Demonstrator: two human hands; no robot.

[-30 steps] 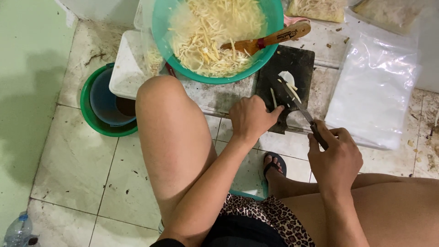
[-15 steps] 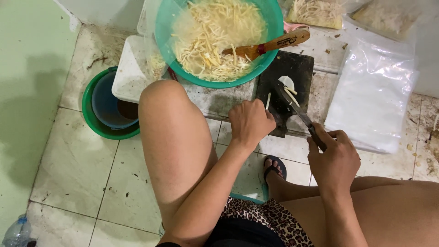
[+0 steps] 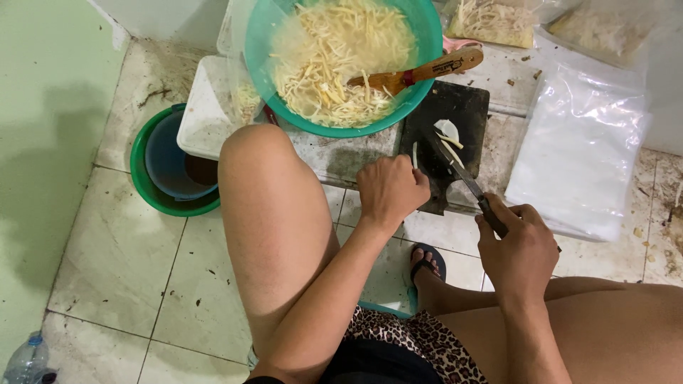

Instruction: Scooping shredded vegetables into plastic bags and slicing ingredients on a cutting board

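Most cutting looks done: green basin (image 3: 265,43) full of pale strips (image 3: 334,60), wooden-handled tool (image 3: 420,71) resting in it. Left to cut: small white piece (image 3: 447,130) on black board (image 3: 455,117), few strips beside. Right hand (image 3: 518,252) fingers closed around knife (image 3: 455,167) handle, blade over board. Left hand (image 3: 390,190) curled at board edge, perhaps holding one strip; unclear.
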